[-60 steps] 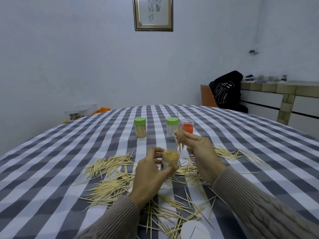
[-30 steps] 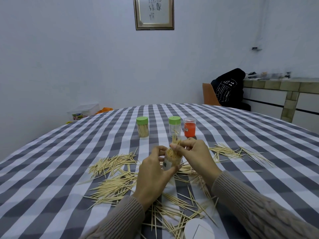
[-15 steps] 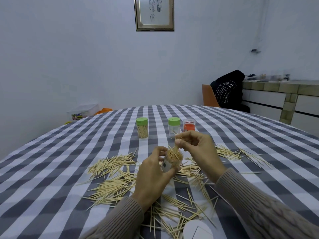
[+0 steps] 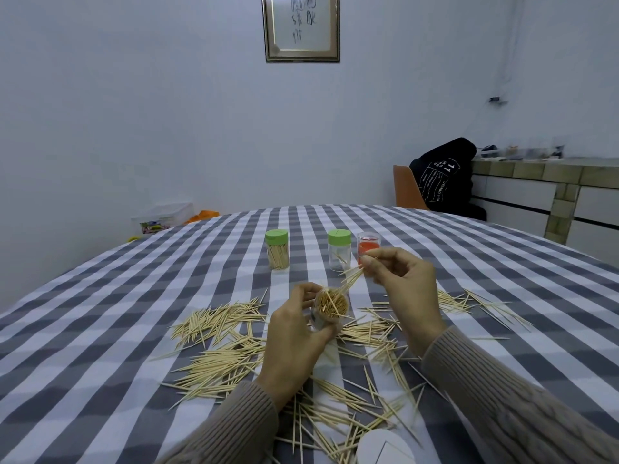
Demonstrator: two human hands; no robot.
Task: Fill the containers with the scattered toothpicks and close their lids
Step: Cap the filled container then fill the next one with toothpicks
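Since half a second ago the right hand has drawn back up from the open container, its fingers pinching a few toothpicks angled toward the mouth.
Filling is the step in hand: the left hand grips the near-full container above the table, loose toothpicks lying all around it; next, the pinched ones need easing in straight. Beyond it stand two green-lidded jars and an orange jar; a framed picture hangs on the wall behind.

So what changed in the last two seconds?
The right hand brought its pinch of toothpicks down to the open jar, then lifted slightly right, tips now at the mouth. The left hand kept holding the jar. Both green-lidded jars stayed put.
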